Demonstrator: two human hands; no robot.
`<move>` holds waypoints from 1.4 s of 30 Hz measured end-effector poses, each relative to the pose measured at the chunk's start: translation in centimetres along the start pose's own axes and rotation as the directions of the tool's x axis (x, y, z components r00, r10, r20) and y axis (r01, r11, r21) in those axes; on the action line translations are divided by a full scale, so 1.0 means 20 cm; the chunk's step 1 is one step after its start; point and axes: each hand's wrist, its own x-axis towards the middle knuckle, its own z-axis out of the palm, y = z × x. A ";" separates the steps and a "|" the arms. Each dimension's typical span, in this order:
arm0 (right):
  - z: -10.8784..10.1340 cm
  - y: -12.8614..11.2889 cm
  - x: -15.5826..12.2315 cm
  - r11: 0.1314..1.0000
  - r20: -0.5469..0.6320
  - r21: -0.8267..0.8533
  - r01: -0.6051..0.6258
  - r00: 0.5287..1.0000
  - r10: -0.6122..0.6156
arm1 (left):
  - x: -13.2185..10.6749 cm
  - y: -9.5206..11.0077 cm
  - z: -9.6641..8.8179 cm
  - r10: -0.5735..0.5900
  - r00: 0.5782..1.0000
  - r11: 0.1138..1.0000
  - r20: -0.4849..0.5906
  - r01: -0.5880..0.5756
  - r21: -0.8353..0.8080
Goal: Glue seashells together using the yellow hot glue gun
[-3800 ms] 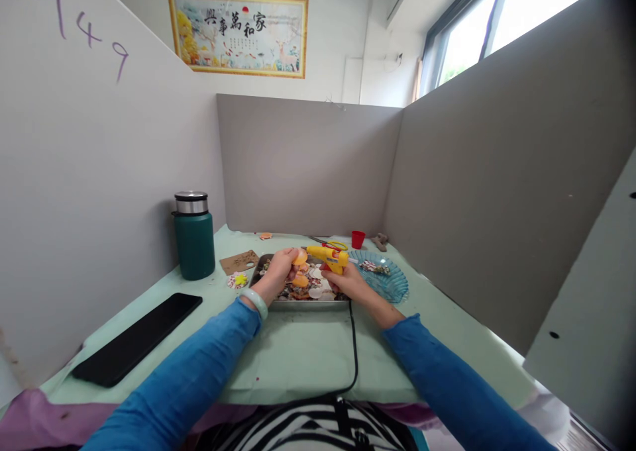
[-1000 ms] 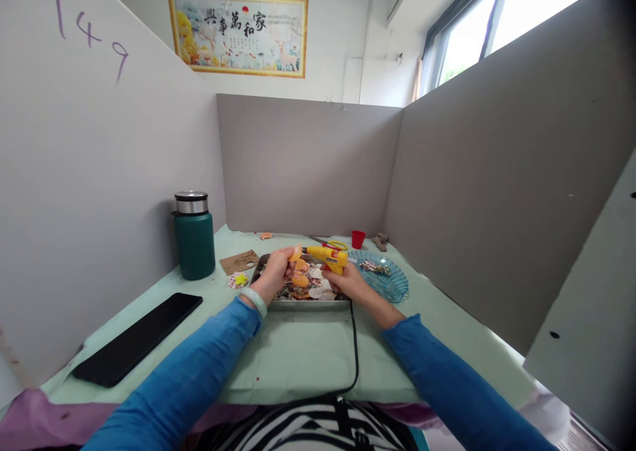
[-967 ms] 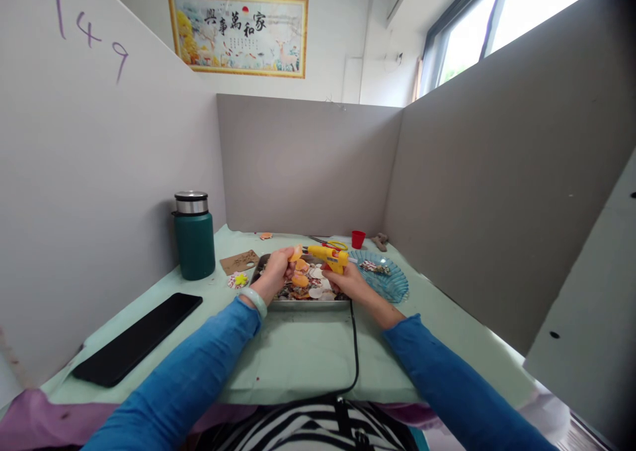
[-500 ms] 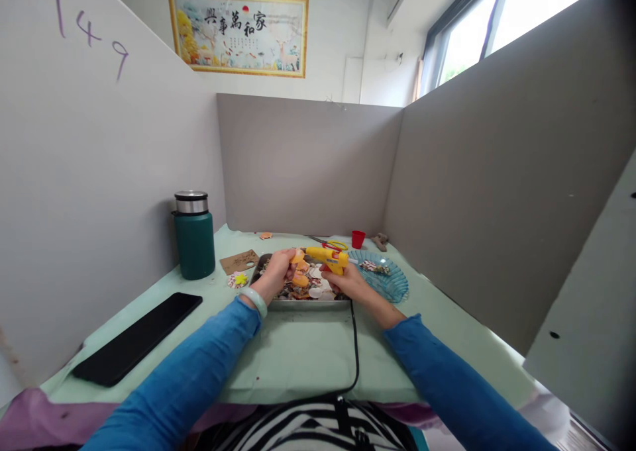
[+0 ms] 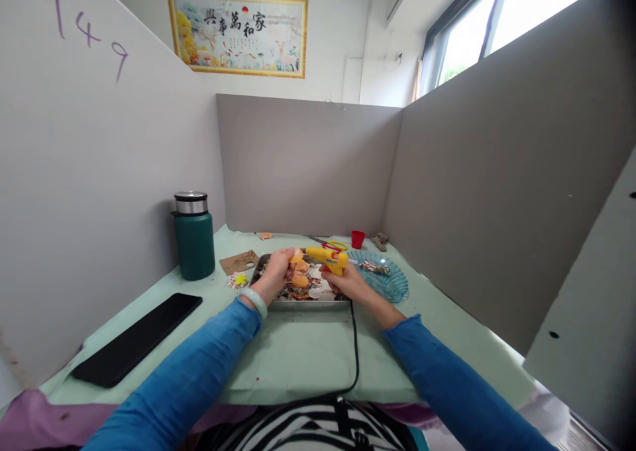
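slightly turned since earlier, the orange shell (image 5: 297,256) is pinched by our left hand (image 5: 279,269), mid-frame; our right hand (image 5: 346,280), gripping the glue gun (image 5: 332,258), should stay steady.

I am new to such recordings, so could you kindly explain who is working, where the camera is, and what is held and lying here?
No machine works here: these are a person's two bare hands. The camera is worn on that person's head, looking forward and down. The left hand holds an orange shell-like piece; the right hand holds a yellow glue gun, its nozzle toward that piece; whether they touch is hard to tell. Beneath is a metal tray of mixed shells. On the green cloth are also a blue plate, scissors, a red cup, a black phone and a teal bottle.
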 end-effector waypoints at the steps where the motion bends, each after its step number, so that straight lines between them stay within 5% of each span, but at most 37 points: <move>1: 0.00 0.00 0.00 1.000 0.002 -0.003 0.000 1.000 0.000 | 0.00 0.00 0.00 0.002 1.000 1.000 -0.003 -0.002 -0.002; 42: 0.00 -0.01 0.00 1.000 -0.019 -0.011 -0.012 1.000 0.011 | -0.01 0.00 0.00 -0.024 0.993 0.999 0.115 0.019 0.051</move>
